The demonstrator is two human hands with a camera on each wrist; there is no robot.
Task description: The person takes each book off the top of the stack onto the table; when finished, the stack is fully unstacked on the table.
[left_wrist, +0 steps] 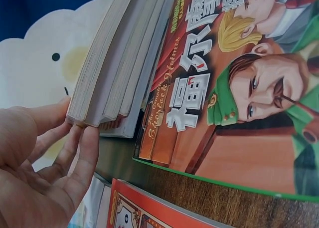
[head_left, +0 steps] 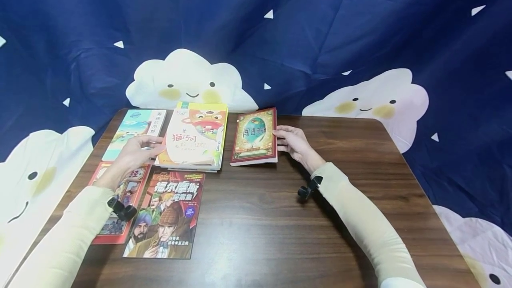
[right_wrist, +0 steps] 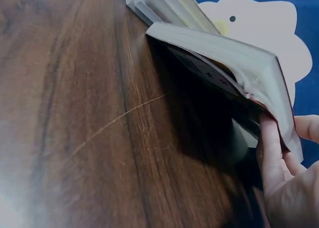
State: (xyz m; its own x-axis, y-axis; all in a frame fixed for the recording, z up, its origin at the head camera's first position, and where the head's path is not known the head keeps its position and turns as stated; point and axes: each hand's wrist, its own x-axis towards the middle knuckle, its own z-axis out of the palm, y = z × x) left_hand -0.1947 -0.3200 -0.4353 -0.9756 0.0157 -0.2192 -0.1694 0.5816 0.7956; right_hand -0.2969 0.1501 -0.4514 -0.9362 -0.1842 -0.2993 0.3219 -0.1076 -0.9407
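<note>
My left hand [head_left: 134, 154] reaches over to a stack of books and pinches the left edge of the top one, a white and pink picture book [head_left: 188, 141]. In the left wrist view, the thumb and fingers [left_wrist: 82, 158] hold the corner of that book [left_wrist: 97, 73], above other books in the stack. To the right, my right hand [head_left: 297, 146] grips the right edge of a red-bordered book with a green oval [head_left: 256, 134]. In the right wrist view this book [right_wrist: 219, 51] is tilted, its held side raised off the table and its pages slightly parted.
A pale blue and green book [head_left: 134, 130] lies left of the stack. Nearer are a red book [head_left: 116, 230], partly under my left arm, and a detective comic-style book [head_left: 168, 217]. The brown wooden table [head_left: 320, 234] ends at a blue cloud-patterned curtain [head_left: 304, 34].
</note>
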